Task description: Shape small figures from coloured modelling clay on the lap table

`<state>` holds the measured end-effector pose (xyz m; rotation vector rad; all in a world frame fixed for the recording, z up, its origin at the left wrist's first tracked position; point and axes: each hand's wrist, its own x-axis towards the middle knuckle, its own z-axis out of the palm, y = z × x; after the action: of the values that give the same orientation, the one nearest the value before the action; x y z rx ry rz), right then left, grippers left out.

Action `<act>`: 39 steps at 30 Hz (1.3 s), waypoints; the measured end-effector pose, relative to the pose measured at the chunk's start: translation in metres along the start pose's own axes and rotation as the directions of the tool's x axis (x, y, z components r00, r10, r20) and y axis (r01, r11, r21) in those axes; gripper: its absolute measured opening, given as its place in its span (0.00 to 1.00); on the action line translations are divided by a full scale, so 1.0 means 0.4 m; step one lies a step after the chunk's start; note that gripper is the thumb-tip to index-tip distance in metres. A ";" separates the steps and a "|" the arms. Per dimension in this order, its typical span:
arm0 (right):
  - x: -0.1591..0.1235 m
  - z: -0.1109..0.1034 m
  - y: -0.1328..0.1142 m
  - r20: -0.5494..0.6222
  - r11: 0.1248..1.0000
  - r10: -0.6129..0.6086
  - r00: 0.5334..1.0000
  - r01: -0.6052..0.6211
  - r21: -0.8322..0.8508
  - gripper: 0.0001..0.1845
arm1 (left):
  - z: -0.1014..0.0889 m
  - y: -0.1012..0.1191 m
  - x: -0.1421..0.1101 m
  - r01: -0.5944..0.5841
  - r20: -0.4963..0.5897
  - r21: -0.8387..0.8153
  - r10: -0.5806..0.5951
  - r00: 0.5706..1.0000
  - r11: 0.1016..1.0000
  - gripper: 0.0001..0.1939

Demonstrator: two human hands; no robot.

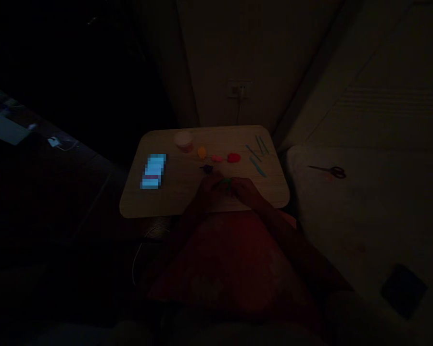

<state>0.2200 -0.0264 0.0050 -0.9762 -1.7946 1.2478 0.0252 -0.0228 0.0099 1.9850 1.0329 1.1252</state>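
Note:
The view is very dark. Near the front edge of the small wooden table [173,202], my left hand [210,187] and my right hand [246,190] meet around a piece of green modelling clay [225,182]. Fingers of both hands are closed on it, and they hide part of its shape. Just beyond my left hand lies a dark purple lump [207,169]. Farther back sit an orange piece [201,153], a pink piece [217,158] and a red lump [234,157], all apart from my hands.
Several teal modelling tools [258,166] lie at the table's right. A lidded tub [184,142] stands at the back left, and a lit phone [154,171] lies on the left. Scissors [334,171] rest on the pale surface to the right. A wall socket [239,89] holds a plug.

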 end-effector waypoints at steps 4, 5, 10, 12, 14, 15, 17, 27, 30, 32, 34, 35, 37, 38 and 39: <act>0.001 0.002 0.005 -0.049 0.991 -0.066 0.997 0.060 -0.122 0.26 | -0.001 0.002 -0.001 0.074 0.045 -0.037 -0.072 0.996 0.997 0.23; 0.001 0.003 0.005 -0.061 0.987 -0.080 0.995 0.071 -0.143 0.26 | -0.001 0.003 -0.002 0.093 0.051 -0.037 -0.091 0.994 0.995 0.23; -0.002 0.002 -0.005 -0.078 0.969 -0.135 0.988 0.115 -0.217 0.22 | 0.004 0.009 -0.004 0.150 0.038 -0.016 -0.149 0.988 0.989 0.21; -0.003 0.000 -0.010 -0.061 0.959 -0.156 0.986 0.136 -0.249 0.21 | 0.007 0.008 -0.004 0.162 0.028 -0.027 -0.162 0.986 0.986 0.22; -0.005 0.001 -0.013 -0.046 0.938 -0.169 0.985 0.146 -0.314 0.21 | 0.008 0.006 -0.004 0.175 0.021 -0.050 -0.175 0.984 0.983 0.24; -0.006 0.002 -0.013 -0.045 0.922 -0.166 0.985 0.140 -0.360 0.22 | 0.009 0.005 -0.004 0.181 0.025 -0.060 -0.179 0.983 0.982 0.25; -0.008 0.006 -0.011 -0.056 0.879 -0.145 0.988 0.103 -0.465 0.25 | 0.009 0.003 -0.003 0.189 0.037 -0.069 -0.186 0.982 0.980 0.24; -0.013 0.010 -0.011 -0.011 0.764 -0.096 0.995 0.067 -0.642 0.18 | 0.004 0.012 -0.006 0.229 0.071 0.030 -0.231 0.970 0.973 0.23; -0.016 0.010 -0.020 0.019 0.747 -0.076 0.997 0.070 -0.662 0.17 | 0.005 0.006 -0.006 0.216 0.094 0.040 -0.219 0.971 0.975 0.23; -0.018 0.011 -0.025 0.033 0.731 -0.058 0.998 0.065 -0.679 0.17 | 0.006 0.003 -0.006 0.224 0.103 0.054 -0.228 0.968 0.973 0.23; -0.019 0.012 -0.029 0.039 0.723 -0.047 0.998 0.061 -0.689 0.17 | 0.006 0.003 -0.006 0.241 0.100 0.071 -0.247 0.964 0.968 0.24; -0.019 0.013 -0.030 0.040 0.721 -0.040 0.998 0.057 -0.690 0.17 | 0.005 0.003 -0.006 0.247 0.097 0.077 -0.254 0.962 0.966 0.24; -0.019 0.012 -0.029 0.044 0.723 -0.024 0.999 0.047 -0.690 0.17 | 0.004 0.004 -0.006 0.248 0.098 0.086 -0.256 0.962 0.965 0.24; -0.018 0.011 -0.028 0.047 0.728 -0.015 0.999 0.043 -0.684 0.18 | 0.003 0.005 -0.006 0.243 0.103 0.093 -0.252 0.962 0.966 0.24; -0.017 0.009 -0.026 0.054 0.739 -0.011 0.998 0.044 -0.672 0.18 | 0.003 0.005 -0.006 0.234 0.109 0.101 -0.245 0.963 0.967 0.24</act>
<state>0.2181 -0.0363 0.0130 -1.3009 -2.3542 0.5719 0.0261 -0.0261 0.0102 1.9071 1.2383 0.8326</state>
